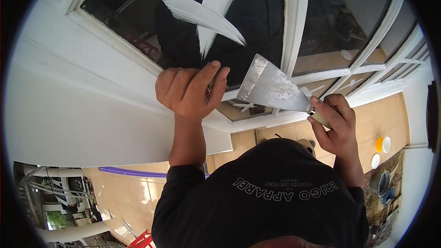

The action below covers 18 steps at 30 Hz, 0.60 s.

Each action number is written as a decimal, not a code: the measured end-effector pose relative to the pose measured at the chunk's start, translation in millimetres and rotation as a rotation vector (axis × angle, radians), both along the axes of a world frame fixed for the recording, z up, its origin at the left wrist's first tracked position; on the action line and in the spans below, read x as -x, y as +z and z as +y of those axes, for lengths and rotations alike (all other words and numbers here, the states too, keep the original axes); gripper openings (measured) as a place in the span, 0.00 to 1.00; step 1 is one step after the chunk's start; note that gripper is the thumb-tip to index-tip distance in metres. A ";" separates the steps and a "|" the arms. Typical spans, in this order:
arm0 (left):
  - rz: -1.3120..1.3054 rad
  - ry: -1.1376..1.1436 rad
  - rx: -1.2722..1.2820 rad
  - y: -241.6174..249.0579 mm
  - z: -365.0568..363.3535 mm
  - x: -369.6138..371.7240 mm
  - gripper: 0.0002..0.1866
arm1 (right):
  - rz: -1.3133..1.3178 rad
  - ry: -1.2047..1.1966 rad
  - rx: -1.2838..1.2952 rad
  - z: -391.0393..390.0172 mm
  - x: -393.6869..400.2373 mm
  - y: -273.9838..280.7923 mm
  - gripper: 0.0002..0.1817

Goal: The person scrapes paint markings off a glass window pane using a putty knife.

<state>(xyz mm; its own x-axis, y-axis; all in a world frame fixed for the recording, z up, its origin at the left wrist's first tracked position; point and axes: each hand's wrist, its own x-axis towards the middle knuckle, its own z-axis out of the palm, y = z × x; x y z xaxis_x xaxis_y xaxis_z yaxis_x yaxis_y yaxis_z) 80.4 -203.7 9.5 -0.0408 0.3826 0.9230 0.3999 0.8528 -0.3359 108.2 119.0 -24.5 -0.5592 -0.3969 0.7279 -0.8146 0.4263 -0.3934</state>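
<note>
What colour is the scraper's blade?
The blade is silvery grey with whitish smears, best in head view.

The scraper sticks out from the right hand toward the left hand, so only a small gap shows between its blade and the left hand. In front of both hands, the glass door and its white bars block the way. A white wall is left of the left hand. Right of the right hand, there is room over the tan floor.

the person wears a black short-sleeved shirt – its pale outlined lettering reads "erigo apparel".
</note>
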 end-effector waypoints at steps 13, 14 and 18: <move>0.130 -0.126 -0.101 -10.3 14.3 13.1 0.15 | 0.043 -0.294 0.038 -18.1 -23.7 -25.1 0.35; 0.140 -0.143 -0.063 -10.3 15.5 13.1 0.17 | 0.044 -0.305 0.041 -19.6 -24.8 -26.1 0.35; 0.116 -0.162 -0.063 -19.1 13.6 11.8 0.22 | 0.035 -0.277 0.046 -23.5 -31.2 -29.5 0.33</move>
